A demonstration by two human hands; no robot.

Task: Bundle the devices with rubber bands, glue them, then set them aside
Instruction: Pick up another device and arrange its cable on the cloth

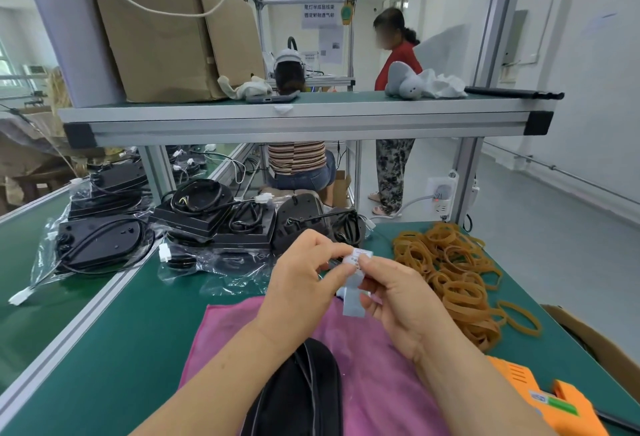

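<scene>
Both bare hands are up over the green tabletop [138, 331], meeting in the middle. The left grip [304, 273] and the right grip [398, 297] are each pinching the same small white printed paper label [360, 257] between thumb and fingertips, and a pale blue strip of backing paper [351, 300] hangs down from it between the two grips. Right under the wrists, closer to the body than either grip, a black oval plastic device with a cable across it [298, 387] sits on a pink microfibre cloth [381, 383], with neither hand touching it. Off to the right of the right grip there's a loose heap of tan rubber bands [450, 262]. Lower right, beside that forearm, an orange plastic glue gun [519, 378] lies on the tabletop. Beyond the left grip and out to its left is a jumble of more black devices in clear plastic bags [207, 217], well apart from both grips.
</scene>
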